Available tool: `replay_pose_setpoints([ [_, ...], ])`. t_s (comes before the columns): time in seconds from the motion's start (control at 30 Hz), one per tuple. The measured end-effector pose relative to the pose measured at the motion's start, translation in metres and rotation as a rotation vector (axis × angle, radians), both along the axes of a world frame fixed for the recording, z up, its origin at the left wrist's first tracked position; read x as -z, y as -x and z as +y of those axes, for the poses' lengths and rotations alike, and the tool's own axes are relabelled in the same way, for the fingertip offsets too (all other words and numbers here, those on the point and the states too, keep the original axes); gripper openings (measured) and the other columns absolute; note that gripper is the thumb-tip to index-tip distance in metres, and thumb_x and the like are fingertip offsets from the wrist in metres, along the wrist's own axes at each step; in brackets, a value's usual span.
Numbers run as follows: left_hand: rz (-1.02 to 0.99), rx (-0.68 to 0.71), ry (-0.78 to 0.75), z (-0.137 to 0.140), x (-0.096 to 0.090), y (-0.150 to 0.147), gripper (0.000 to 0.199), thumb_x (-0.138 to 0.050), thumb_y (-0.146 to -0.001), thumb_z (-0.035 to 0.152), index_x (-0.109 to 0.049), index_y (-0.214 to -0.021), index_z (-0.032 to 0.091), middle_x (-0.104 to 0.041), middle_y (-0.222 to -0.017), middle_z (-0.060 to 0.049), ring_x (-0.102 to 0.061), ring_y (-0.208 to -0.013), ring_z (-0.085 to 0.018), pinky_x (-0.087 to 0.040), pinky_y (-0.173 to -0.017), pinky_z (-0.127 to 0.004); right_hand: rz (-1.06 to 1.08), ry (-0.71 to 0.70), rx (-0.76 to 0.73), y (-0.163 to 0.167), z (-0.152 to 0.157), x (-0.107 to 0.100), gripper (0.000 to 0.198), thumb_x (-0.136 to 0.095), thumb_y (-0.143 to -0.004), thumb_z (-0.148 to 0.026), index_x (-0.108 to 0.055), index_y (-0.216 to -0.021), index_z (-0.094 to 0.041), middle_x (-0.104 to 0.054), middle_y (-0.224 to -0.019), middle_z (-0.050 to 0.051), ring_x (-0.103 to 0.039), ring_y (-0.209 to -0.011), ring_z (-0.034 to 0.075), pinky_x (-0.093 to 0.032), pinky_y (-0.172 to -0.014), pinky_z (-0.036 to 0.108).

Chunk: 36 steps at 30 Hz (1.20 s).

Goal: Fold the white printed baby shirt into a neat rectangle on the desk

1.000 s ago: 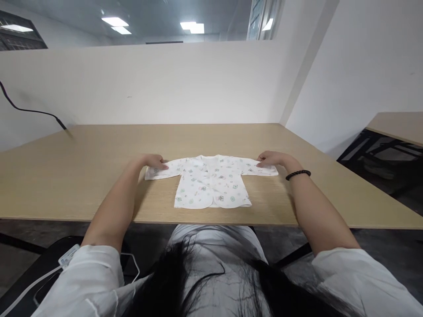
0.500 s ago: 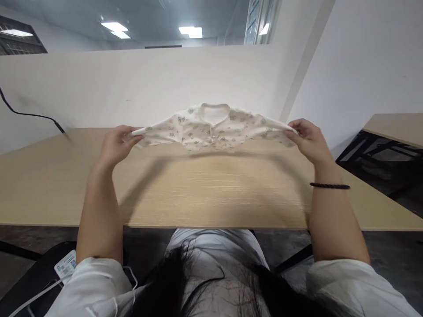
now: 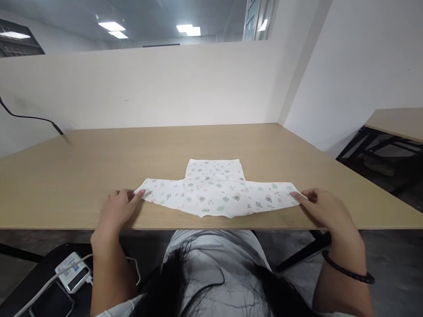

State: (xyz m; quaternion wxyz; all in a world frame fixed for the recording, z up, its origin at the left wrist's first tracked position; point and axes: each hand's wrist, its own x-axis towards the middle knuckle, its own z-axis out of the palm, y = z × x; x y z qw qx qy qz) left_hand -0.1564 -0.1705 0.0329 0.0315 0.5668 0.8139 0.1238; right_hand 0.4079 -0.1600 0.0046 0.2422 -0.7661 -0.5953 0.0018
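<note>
"Near the front edge of the bench, what lies spread out?"

"A small white shirt with a scattered print, flat, its neckline toward that edge, both sleeves stretched sideways."

"And the left hand?"

"It pinches the end of one sleeve, thumb on top. The right hand has the other sleeve's end between thumb and fingers."

"What is farther out?"

"A dark bracelet rings the right wrist. Behind the bench stands a white wall; a black cable reaches the far left corner. Lower left, a white device with cords rests on a black surface."
</note>
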Motion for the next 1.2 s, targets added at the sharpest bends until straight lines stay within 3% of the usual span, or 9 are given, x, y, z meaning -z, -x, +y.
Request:
replay_pose_setpoints([
  [0.13,-0.031,0.051,-0.05,0.013,0.006,-0.01,0.047,-0.04,-0.084,0.054,-0.06,-0.097,0.014,-0.067,-0.103,-0.022,-0.062,-0.103,-0.04,-0.047,-0.089,-0.049,-0.057,-0.013,0.054,0.025,0.006,-0.001,0.031,-0.049,-0.087,-0.048,-0.061,-0.083,-0.019,-0.068,-0.082,0.014,-0.063,-0.076,0.03,-0.044,-0.063,0.038],
  [0.27,-0.389,0.095,-0.303,0.019,0.018,-0.014,0.032,-0.047,-0.083,0.052,-0.05,-0.092,0.021,-0.068,-0.088,-0.01,-0.067,-0.085,-0.03,-0.052,-0.075,-0.04,0.243,-0.459,0.099,0.074,0.007,-0.026,0.032,-0.052,-0.089,-0.047,-0.058,-0.101,-0.018,-0.065,-0.08,0.008,-0.06,-0.067,0.024,-0.045,-0.06,0.035],
  [0.33,-0.639,0.152,-0.472,0.019,0.02,-0.021,0.036,-0.055,-0.081,0.052,-0.046,-0.098,0.022,-0.069,-0.091,-0.007,-0.068,-0.083,-0.025,-0.054,-0.071,-0.035,0.444,-0.627,-0.033,0.107,0.005,-0.04,0.04,-0.053,-0.09,-0.053,-0.056,-0.11,-0.018,-0.064,-0.079,0.005,-0.06,-0.064,0.021,-0.048,-0.057,0.033],
  [0.5,-0.999,0.173,-0.726,0.013,0.005,-0.045,0.047,-0.069,-0.078,0.041,-0.04,-0.111,0.023,-0.07,-0.105,-0.008,-0.071,-0.082,-0.019,-0.058,-0.066,-0.03,0.658,-0.461,-0.728,0.161,-0.01,-0.054,0.054,-0.063,-0.087,-0.059,-0.058,-0.127,-0.023,-0.047,-0.142,0.016,-0.069,-0.103,0.027,-0.057,-0.09,0.045],
  [0.67,-1.09,0.263,-0.801,0.009,-0.011,-0.072,0.05,-0.072,-0.078,0.037,-0.038,-0.112,0.024,-0.072,-0.101,-0.007,-0.072,-0.071,-0.017,-0.059,-0.059,-0.027,0.737,-0.462,-0.612,0.147,-0.026,-0.048,0.067,-0.045,-0.098,-0.056,-0.021,-0.153,-0.027,-0.063,-0.129,0.016,-0.058,-0.126,0.03,-0.051,-0.102,0.053],
  [0.77,-1.085,0.342,-0.851,0.01,-0.011,-0.101,0.048,-0.069,-0.083,0.039,-0.037,-0.116,0.024,-0.072,-0.097,-0.005,-0.072,-0.069,-0.015,-0.058,-0.059,-0.025,0.709,-0.422,-0.566,0.136,-0.027,-0.04,0.056,-0.048,-0.098,-0.053,-0.032,-0.145,-0.027,-0.064,-0.128,0.015,-0.058,-0.127,0.029,-0.05,-0.102,0.05],
  [0.87,-1.009,0.588,-0.703,0.003,-0.012,-0.135,0.053,-0.063,-0.09,0.039,-0.031,-0.131,0.024,-0.071,-0.104,-0.009,-0.073,-0.081,-0.017,-0.06,-0.066,-0.027,0.724,-0.393,-0.605,0.135,-0.022,-0.03,0.05,-0.052,-0.097,-0.05,-0.036,-0.139,-0.028,-0.065,-0.127,0.014,-0.058,-0.126,0.028,-0.048,-0.103,0.05],
  [1.0,-0.638,1.056,-0.26,-0.016,-0.025,-0.155,0.075,-0.067,-0.089,0.04,-0.027,-0.15,0.027,-0.048,-0.149,-0.018,-0.05,-0.136,-0.03,-0.049,-0.107,-0.048,0.663,-0.386,-0.631,0.14,-0.017,-0.02,0.051,-0.057,-0.095,-0.045,-0.037,-0.138,-0.027,-0.064,-0.127,0.014,-0.059,-0.125,0.029,-0.047,-0.102,0.051],
  [1.2,-0.273,0.971,-0.18,-0.019,-0.024,-0.123,0.076,-0.059,-0.092,0.051,-0.027,-0.156,0.027,-0.036,-0.16,-0.012,-0.034,-0.147,-0.03,-0.031,-0.119,-0.051,0.336,-0.25,-0.772,0.138,-0.019,-0.018,0.049,-0.058,-0.094,-0.046,-0.049,-0.137,-0.027,-0.056,-0.142,0.013,-0.048,-0.136,0.031,-0.038,-0.113,0.052],
])
